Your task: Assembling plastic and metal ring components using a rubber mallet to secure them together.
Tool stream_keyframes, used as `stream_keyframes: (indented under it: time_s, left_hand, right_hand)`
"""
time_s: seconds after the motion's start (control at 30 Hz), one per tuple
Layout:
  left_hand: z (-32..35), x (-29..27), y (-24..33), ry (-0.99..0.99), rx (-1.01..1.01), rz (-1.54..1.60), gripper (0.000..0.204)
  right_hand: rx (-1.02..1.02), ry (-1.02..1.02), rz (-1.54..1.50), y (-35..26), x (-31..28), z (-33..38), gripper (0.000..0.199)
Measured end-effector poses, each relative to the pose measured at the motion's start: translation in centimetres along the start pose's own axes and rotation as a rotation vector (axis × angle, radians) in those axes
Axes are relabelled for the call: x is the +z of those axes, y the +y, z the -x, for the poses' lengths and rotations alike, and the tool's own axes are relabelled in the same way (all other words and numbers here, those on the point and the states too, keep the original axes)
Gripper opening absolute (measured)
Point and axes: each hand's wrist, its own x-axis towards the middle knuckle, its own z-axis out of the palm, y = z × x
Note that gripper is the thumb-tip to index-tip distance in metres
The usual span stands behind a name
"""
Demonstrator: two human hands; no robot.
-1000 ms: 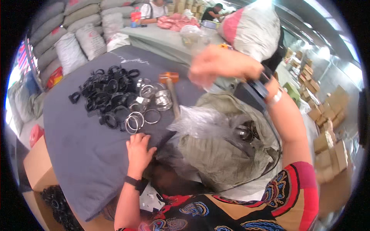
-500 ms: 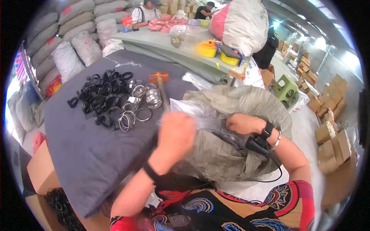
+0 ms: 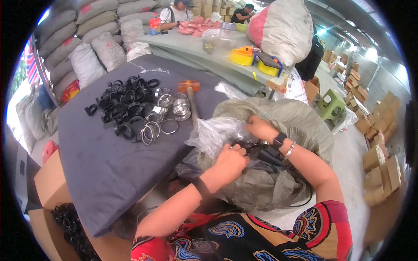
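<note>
A clear plastic bag [image 3: 213,138] lies bunched over the mouth of a grey-green woven sack [image 3: 300,117] in front of me. My right hand [image 3: 261,129] has its fingers closed on the bag's far right edge. Closer to me, my left hand [image 3: 232,163] is curled at the bag's near edge and seems to pinch the film. Between my hands, some dark and shiny pieces show in the opening, too covered to make out. Left of the bag are a hammer [image 3: 191,102] with an orange-brown head, several silver metal rings [image 3: 181,108] and a pile of black rings [image 3: 126,102].
The rings and hammer rest on a dark grey padded surface [image 3: 100,174]. A cardboard box [image 3: 52,182] stands at the lower left, with black rings [image 3: 69,226] beside it. Beyond is a green-covered table [image 3: 187,48] with yellow tape rolls [image 3: 242,56]. A green stool [image 3: 330,105] stands right.
My left hand has moved right and nearer to me, down to the bag's edge. My right hand has shifted left and up. The bag is now lifted and spread open over the sack.
</note>
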Motion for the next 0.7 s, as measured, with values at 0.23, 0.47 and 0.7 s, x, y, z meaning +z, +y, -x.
stream_keyframes:
  time_s: [0.23,0.47,0.7]
  left_hand:
    - [-0.6,-0.6,-1.2,-0.012,-0.2,0.383,0.008]
    - [-5.5,-0.9,-4.5,-0.036,-0.637,0.82,0.027]
    - [-8.2,-5.4,-6.8,0.119,-0.757,1.368,0.031]
  right_hand:
    - [-0.133,-0.048,-0.572,-1.0,-4.2,2.4,0.029]
    - [-0.307,-0.043,-0.906,-3.6,-9.6,6.2,0.014]
    - [-0.55,-0.401,-0.412,-4.9,-6.9,9.8,0.01]
